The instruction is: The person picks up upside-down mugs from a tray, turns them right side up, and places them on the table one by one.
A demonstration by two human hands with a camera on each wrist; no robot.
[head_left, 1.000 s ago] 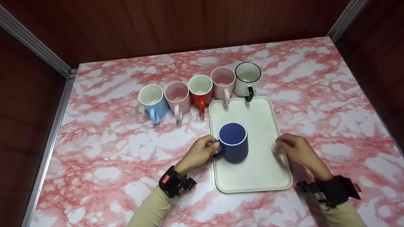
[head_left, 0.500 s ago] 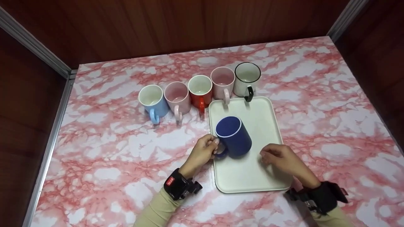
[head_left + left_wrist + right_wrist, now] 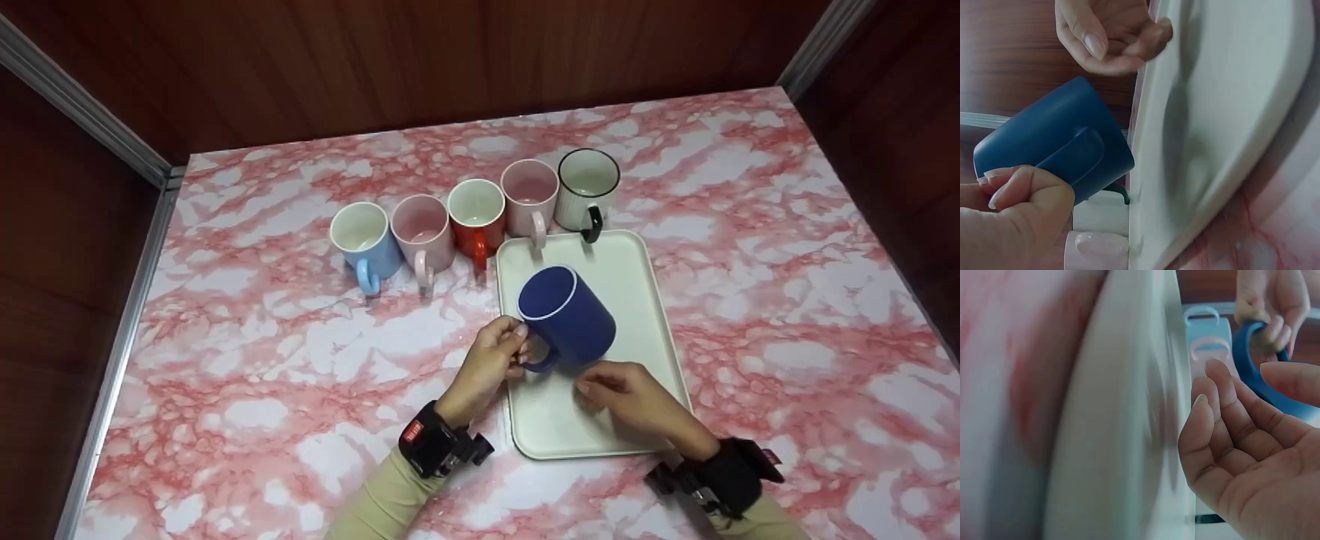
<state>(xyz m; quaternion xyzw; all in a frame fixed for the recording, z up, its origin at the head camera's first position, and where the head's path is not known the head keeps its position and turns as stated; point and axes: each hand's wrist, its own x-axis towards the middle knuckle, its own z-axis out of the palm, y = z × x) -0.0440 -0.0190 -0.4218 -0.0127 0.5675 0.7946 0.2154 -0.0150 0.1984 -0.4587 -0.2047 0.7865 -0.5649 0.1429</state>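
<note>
A dark blue mug (image 3: 577, 322) with a white rim hangs tilted over the cream tray (image 3: 645, 420), its mouth leaning up and to the left. My left hand (image 3: 491, 356) grips the mug's handle, thumb and fingers pinching it, as the left wrist view shows too. Just below the mug's base is my right hand (image 3: 634, 394), over the tray and holding nothing. In the right wrist view its fingers (image 3: 1247, 433) are loosely bent with the palm side showing. A gap separates this hand from the blue mug in the left wrist view.
Behind the tray stand a light blue mug (image 3: 375, 251), a pink mug (image 3: 431, 240), a red mug (image 3: 478, 232), another pink mug (image 3: 529, 210) and a white mug (image 3: 581, 206) with a black rim, handles facing forward. Wood panels (image 3: 465, 67) bound the marbled table.
My left hand has lifted the blue mug from upright over the tray and tipped it, the base swinging right. My right hand has moved left from the tray's right edge to below the mug.
</note>
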